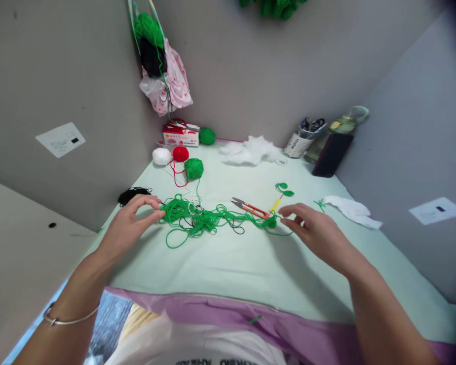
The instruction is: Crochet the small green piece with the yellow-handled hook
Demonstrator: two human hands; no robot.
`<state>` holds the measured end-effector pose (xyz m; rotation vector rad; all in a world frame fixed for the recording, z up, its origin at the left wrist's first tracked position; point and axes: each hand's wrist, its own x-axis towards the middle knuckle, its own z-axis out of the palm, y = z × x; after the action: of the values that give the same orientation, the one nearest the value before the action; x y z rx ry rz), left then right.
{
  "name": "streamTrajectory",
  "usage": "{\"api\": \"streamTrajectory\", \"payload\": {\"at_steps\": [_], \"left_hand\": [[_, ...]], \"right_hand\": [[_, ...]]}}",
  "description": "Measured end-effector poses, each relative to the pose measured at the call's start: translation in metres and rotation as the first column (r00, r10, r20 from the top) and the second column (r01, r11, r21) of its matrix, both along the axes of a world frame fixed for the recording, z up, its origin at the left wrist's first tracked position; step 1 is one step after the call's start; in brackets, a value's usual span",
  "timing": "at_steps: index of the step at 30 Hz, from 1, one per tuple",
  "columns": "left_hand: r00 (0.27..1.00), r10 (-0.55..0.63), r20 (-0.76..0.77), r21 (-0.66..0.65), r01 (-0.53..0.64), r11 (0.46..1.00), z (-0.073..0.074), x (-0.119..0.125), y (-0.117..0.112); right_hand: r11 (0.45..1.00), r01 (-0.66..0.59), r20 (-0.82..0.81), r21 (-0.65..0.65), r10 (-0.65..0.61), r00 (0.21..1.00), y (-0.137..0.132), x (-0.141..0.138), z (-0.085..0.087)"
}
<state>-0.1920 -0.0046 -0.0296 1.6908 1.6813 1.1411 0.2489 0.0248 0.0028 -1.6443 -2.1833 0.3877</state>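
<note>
A loose tangle of green yarn (203,221) stretches across the pale table, with some black and white strands among it. My left hand (131,220) is at the tangle's left end, thumb and fingers apart, the thumb tip touching the yarn. At the other end, my right hand (315,230) has thumb and index finger curled close together at a green strand. Orange-handled thread snips (251,207) lie just behind the yarn. A yellow-handled crochet hook (275,204) lies by my right fingertips, near a small curled green piece (285,190).
Behind are green (193,169), red (180,153) and white (161,156) yarn balls, a box (181,136) and white stuffing (253,150). Black yarn (133,195) lies left. A pen cup (299,143), phone (332,154) and white cloth (351,211) are right. A yarn bag (178,76) hangs above.
</note>
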Motion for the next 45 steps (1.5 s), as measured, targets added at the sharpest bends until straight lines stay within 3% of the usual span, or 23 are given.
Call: {"api": "streamTrajectory", "payload": {"at_steps": [2, 6, 9, 12, 17, 20, 24, 29, 34, 38, 42, 45], "left_hand": [[0.995, -0.093, -0.025, 0.022, 0.094, 0.995, 0.001, 0.013, 0.0], [0.94, -0.295, -0.171, -0.012, 0.297, 0.955, -0.007, 0.04, 0.006], [0.919, -0.337, -0.207, -0.037, 0.336, 0.941, -0.017, 0.053, 0.01], [0.924, -0.322, -0.207, -0.017, 0.326, 0.945, -0.022, 0.055, 0.012], [0.95, -0.252, -0.183, 0.044, 0.264, 0.964, -0.014, 0.037, 0.01], [0.972, -0.222, -0.071, 0.025, 0.224, 0.974, -0.004, 0.033, 0.004], [0.975, -0.14, 0.174, -0.047, 0.15, 0.987, 0.01, 0.051, -0.005], [0.938, -0.234, 0.257, -0.041, 0.252, 0.967, 0.011, 0.075, -0.001], [0.861, -0.31, 0.402, -0.124, 0.387, 0.914, 0.01, 0.075, -0.001], [0.794, -0.3, 0.529, -0.206, 0.463, 0.862, 0.012, 0.069, -0.007], [0.791, -0.213, 0.574, -0.178, 0.374, 0.91, 0.009, 0.058, -0.006], [0.732, -0.091, 0.675, -0.149, 0.256, 0.955, 0.008, 0.046, -0.003]], "right_hand": [[0.995, -0.073, 0.001, 0.073, 0.073, 0.997, 0.0, -0.025, 0.008], [0.947, -0.32, -0.031, 0.016, 0.321, 0.947, 0.004, -0.092, 0.008], [0.918, -0.393, -0.029, -0.048, 0.392, 0.92, 0.01, -0.141, -0.006], [0.907, -0.391, -0.171, -0.159, 0.364, 0.915, 0.019, -0.169, -0.021], [0.911, -0.376, -0.381, -0.167, 0.293, 0.877, 0.027, -0.159, -0.023], [0.905, -0.386, -0.508, -0.179, 0.25, 0.824, 0.027, -0.147, -0.019], [0.885, -0.43, -0.637, -0.176, 0.231, 0.736, 0.022, -0.149, -0.02], [0.855, -0.483, -0.74, -0.189, 0.2, 0.643, 0.013, -0.156, -0.019], [0.929, -0.34, -0.673, -0.149, 0.157, 0.723, 0.012, -0.153, -0.015], [0.956, -0.249, -0.69, -0.157, 0.074, 0.72, 0.021, -0.147, -0.018], [0.943, -0.253, -0.704, -0.216, 0.03, 0.71, 0.025, -0.145, -0.02], [0.901, -0.337, -0.706, -0.272, 0.051, 0.706, 0.028, -0.141, -0.018]]}}
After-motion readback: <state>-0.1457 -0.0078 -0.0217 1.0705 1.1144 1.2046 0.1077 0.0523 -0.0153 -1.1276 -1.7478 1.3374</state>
